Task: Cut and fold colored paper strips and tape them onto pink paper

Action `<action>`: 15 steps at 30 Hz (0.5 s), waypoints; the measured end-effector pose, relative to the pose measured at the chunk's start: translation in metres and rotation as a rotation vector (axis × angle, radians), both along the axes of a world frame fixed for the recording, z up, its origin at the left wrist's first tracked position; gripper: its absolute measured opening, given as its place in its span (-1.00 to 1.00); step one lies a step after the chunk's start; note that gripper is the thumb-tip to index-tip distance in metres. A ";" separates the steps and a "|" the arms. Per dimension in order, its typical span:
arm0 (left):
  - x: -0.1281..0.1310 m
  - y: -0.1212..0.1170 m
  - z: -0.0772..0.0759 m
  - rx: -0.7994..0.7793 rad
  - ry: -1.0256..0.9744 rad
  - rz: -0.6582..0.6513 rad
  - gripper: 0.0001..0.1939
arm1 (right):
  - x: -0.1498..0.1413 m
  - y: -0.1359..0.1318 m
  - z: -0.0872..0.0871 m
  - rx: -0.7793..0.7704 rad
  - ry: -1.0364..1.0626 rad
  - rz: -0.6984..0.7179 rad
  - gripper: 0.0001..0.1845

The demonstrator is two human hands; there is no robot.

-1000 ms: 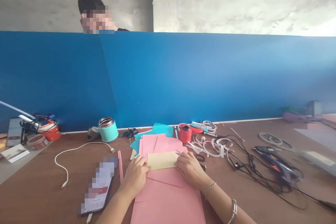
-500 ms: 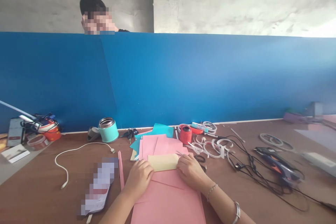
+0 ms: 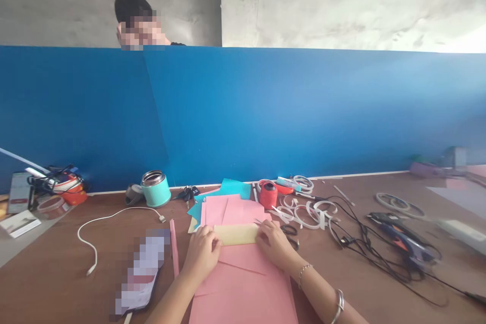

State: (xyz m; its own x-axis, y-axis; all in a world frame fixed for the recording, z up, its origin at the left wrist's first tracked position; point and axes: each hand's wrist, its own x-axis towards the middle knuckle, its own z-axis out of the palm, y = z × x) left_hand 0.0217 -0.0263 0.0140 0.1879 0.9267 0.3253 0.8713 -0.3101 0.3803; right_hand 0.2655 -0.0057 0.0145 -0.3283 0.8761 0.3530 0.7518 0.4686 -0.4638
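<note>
Brown worktop (image 3: pixel 49 278) here, backed by a blue partition (image 3: pixel 288 111), grey wall (image 3: pixel 304 0) above that! Over the pink sheets (image 3: pixel 246 293), front and centre, sits the yellow paper strip (image 3: pixel 238 234), gripped at both ends: left hand (image 3: pixel 204 250) on one, right hand (image 3: pixel 274 244) on the other, both curled. Tight on the left, pink strip (image 3: pixel 174 248) and phone (image 3: pixel 139 278) near that arm; rightward, bare brown runs out to black cords (image 3: pixel 366 243). Turquoise container (image 3: pixel 157 191) at the far edge.
</note>
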 end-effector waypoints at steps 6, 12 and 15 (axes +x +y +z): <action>0.003 -0.001 0.002 -0.016 0.059 0.053 -0.82 | -0.003 0.000 -0.001 -0.031 -0.005 -0.044 -0.86; 0.003 0.001 0.003 -0.032 0.084 0.087 -0.84 | -0.004 -0.001 0.003 -0.038 -0.033 -0.055 -0.85; 0.005 0.000 0.004 -0.019 0.089 0.099 -0.88 | -0.004 -0.003 0.005 -0.025 -0.085 -0.061 -0.86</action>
State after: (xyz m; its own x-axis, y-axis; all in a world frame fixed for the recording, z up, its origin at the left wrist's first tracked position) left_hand 0.0264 -0.0265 0.0181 0.1224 0.9481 0.2935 0.9277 -0.2143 0.3055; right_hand 0.2611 -0.0082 0.0196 -0.3018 0.9036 0.3042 0.8159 0.4098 -0.4078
